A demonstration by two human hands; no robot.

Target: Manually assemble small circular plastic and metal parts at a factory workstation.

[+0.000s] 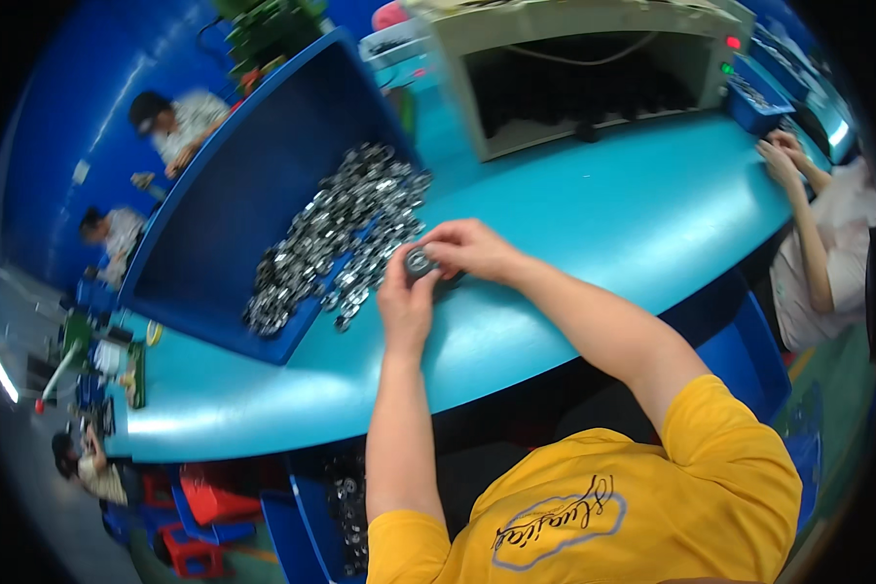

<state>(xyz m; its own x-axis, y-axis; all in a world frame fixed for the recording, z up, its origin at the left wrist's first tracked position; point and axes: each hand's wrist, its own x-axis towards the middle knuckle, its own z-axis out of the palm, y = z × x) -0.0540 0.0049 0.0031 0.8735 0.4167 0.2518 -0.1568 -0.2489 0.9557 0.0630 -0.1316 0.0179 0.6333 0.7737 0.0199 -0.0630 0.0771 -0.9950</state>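
Both my hands meet above the table, close to the spilled edge of a pile of shiny metal ring-shaped parts [346,229]. Between them is a small round dark part with a shiny metal centre [419,261]. The fingers of my left hand [404,297] wrap its left side. My right hand [472,251] pinches it from the right, thumb and fingers on its rim. Something dark shows just below the right hand, too hidden to name. The pile runs out of a tilted blue bin [219,209], and some rings lie loose on the turquoise tabletop [594,224].
A cream-coloured machine [446,58] with a wide dark opening stands at the back. Right of it is a blue bin of parts [754,102], near another person's hands [779,161]. A blue crate [307,516] and red stool [190,550] are below at left; several people work farther left.
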